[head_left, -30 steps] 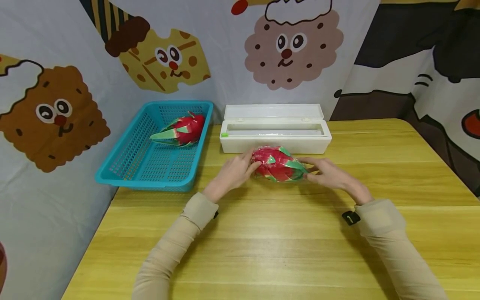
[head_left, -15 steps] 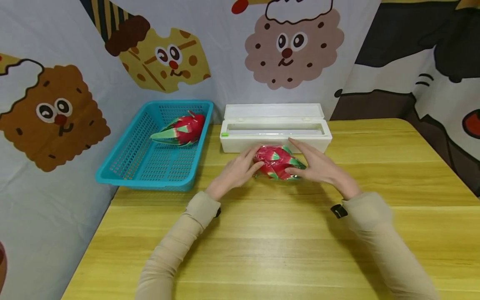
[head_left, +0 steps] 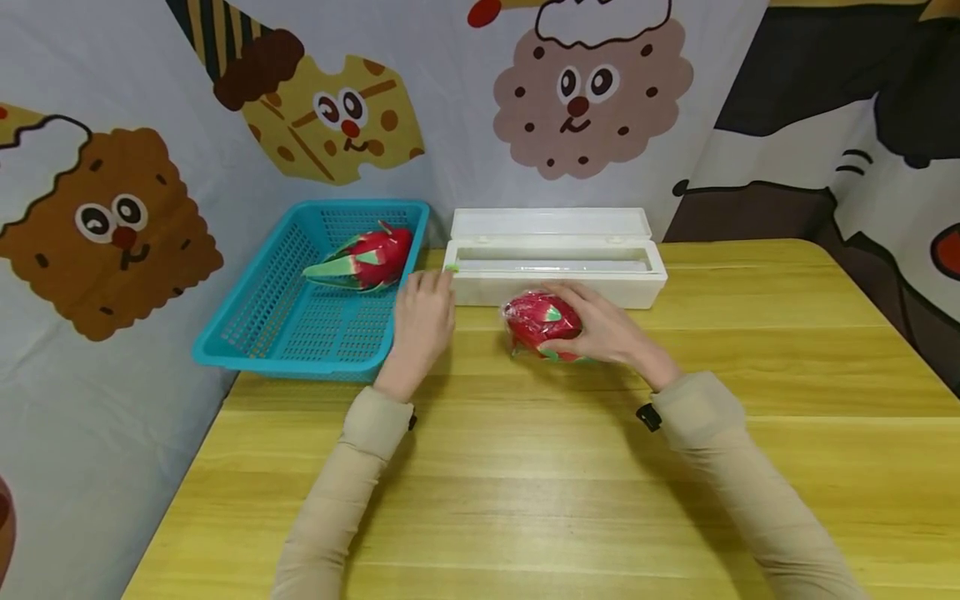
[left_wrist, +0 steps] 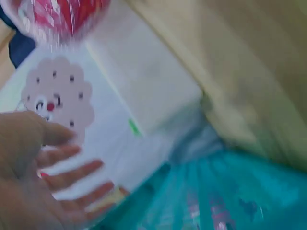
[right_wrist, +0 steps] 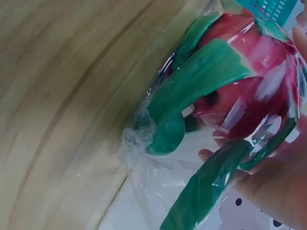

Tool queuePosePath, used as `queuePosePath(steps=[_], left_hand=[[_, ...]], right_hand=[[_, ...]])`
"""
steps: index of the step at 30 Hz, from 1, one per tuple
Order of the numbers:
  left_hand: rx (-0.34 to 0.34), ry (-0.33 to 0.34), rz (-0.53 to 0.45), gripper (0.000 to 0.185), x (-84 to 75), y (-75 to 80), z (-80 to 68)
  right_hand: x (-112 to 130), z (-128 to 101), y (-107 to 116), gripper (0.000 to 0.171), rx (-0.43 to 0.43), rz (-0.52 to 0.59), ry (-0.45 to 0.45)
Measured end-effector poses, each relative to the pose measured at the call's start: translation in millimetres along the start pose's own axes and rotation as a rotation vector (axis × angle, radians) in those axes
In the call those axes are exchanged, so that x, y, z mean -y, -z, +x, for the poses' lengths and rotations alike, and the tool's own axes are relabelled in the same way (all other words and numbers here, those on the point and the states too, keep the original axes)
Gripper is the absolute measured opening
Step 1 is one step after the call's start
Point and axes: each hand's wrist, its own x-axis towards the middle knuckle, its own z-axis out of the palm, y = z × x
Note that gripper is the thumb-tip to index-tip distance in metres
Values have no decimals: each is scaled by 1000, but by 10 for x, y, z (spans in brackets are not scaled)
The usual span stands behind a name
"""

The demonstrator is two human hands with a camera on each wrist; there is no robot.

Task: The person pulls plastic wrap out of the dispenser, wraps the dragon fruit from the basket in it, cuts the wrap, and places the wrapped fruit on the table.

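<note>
A red and green dragon fruit (head_left: pixel 536 321) wrapped in clear film lies on the yellow table in front of the white film dispenser box (head_left: pixel 555 275). My right hand (head_left: pixel 600 329) curls over it and grips it; in the right wrist view the wrapped dragon fruit (right_wrist: pixel 230 96) fills the frame against my fingers. My left hand (head_left: pixel 423 321) hovers with straight fingers between the fruit and the teal basket (head_left: pixel 232 350), holding nothing; the blurred left wrist view shows the left hand (left_wrist: pixel 48 187) spread. A second dragon fruit (head_left: pixel 363 258) lies in the basket.
The dispenser box stands open against the cartoon cloth backdrop (head_left: pixel 585 108). The basket sits at the table's back left corner, partly over the edge. Bare wooden table (head_left: pixel 525 500) stretches toward me and to the right.
My left hand has let go of the wrapped fruit and moved left toward the basket. My right hand has slid over the fruit and closed around it.
</note>
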Motion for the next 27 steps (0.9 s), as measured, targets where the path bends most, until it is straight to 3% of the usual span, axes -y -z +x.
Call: queuePosePath(steps=[2,5,7,11,19,27], left_hand=[[-29,95,98,29,91,52,-16],[64,223,149,29,183,103,-41],[138,264,138,31,219,118,-47],[210,262,102,36,248,124,-48],[200,229,98,36,246,123,-49],[223,231,87,39,255,142,-55]], right_hand=[[4,4,-14,90,7,7,5],[11,7,-32,90,13,18,5],[16,5,-41,89,10,19,-1],[22,-5,-48,87,0,24,-6],[-50,-95,14,85,-14,18,-42],[-285,-342,177,86,-21,-18,-132]])
